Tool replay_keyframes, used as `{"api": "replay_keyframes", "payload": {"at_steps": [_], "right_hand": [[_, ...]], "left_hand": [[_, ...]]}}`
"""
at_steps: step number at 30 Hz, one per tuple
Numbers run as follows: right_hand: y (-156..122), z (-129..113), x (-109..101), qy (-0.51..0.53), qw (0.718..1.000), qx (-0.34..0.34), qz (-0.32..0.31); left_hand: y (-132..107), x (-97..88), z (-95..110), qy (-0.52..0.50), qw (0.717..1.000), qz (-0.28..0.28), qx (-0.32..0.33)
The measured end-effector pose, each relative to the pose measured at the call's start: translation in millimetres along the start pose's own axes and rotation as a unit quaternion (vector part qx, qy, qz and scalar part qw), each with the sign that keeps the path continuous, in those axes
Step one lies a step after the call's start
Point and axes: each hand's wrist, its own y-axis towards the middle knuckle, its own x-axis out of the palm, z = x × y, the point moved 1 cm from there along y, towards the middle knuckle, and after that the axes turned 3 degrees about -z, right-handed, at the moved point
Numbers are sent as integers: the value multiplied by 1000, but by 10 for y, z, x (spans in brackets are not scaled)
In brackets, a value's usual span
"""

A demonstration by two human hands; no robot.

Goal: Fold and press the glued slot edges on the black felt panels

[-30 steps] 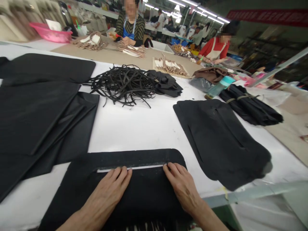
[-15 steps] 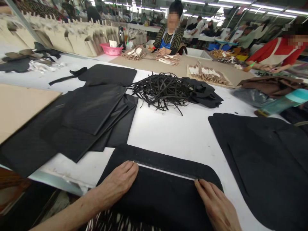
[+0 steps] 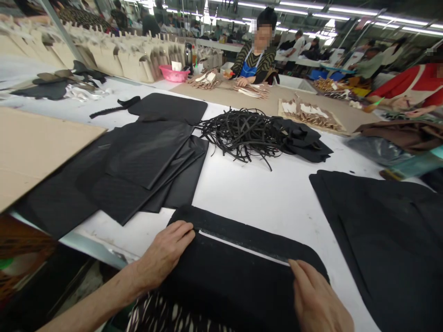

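Note:
In front of me a black fabric panel with rounded corners hangs over the table's near edge. A narrow white strip shows in a long line across it, below its far edge. My left hand is closed on the panel just left of the strip's left end, its fingers pressed together. At the strip's right end, my right hand is closed, thumb and fingers pinching there. Whether the right fingers hold the strip itself or only the fabric around it is hidden.
Black sheets lie overlapped at left by a beige board. A heap of black straps lies ahead, and larger black panels at right. Across the white table a person in a blue apron works near a pink basin.
My left hand has slid left, off the strip's left end, which now shows. The right hand stays at the right end. My view has shifted slightly left.

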Motion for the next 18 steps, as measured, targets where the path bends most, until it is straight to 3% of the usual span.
{"api": "replay_keyframes", "payload": {"at_steps": [3, 7, 12, 18], "right_hand": [[279, -490, -44, 89, 995, -54, 6], [540, -941, 60, 142, 985, -80, -60], [489, -850, 187, 170, 976, -105, -84], [474, -682, 56, 224, 969, -56, -84]], "left_hand": [[66, 15, 88, -1, 998, -63, 18], [200, -34, 190, 34, 990, -135, 7], [183, -72, 141, -21, 989, -148, -16], [167, -27, 114, -53, 997, -57, -21]]}}
